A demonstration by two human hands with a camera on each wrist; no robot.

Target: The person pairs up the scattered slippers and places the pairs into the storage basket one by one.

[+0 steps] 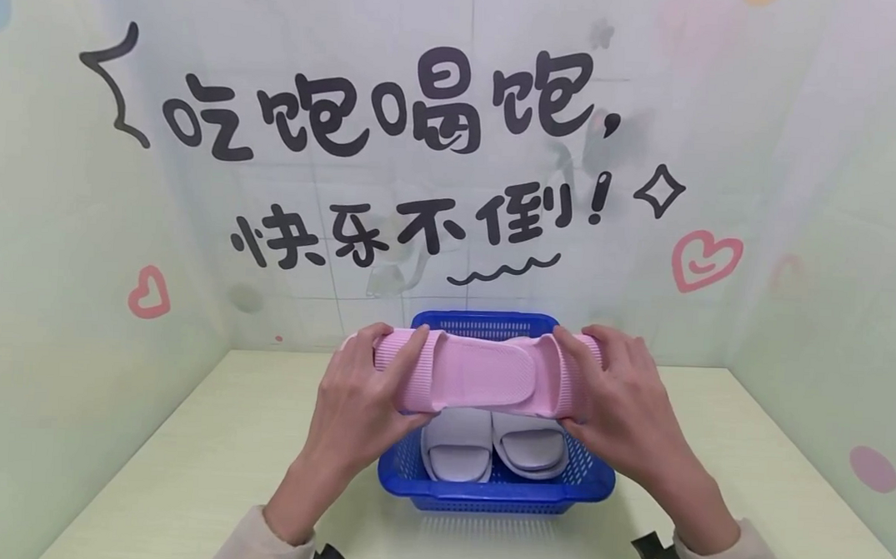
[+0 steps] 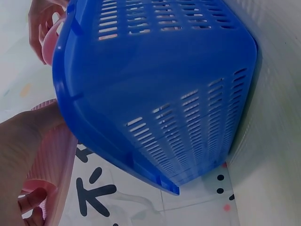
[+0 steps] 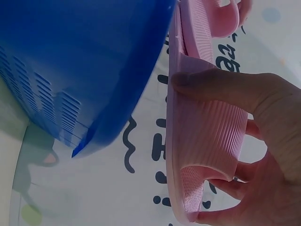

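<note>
A pair of pink slippers (image 1: 481, 373), laid together with their ribbed straps at opposite ends, is held level over a blue basket (image 1: 495, 488). My left hand (image 1: 360, 392) grips the left end, thumb on the near side. At the right end my right hand (image 1: 626, 404) grips the other strap, and in the right wrist view its thumb lies across the ribbed strap (image 3: 209, 127). Below, a pair of pale grey slippers (image 1: 459, 447) lies side by side inside the basket, their far ends hidden by the pink pair. The left wrist view shows the basket's slotted side (image 2: 174, 117).
The basket stands on a pale table (image 1: 739, 492), in front of a back wall (image 1: 399, 27) with large black lettering. Patterned side walls (image 1: 831, 271) rise to the left and right. Dark straps (image 1: 661, 556) show near both sleeves.
</note>
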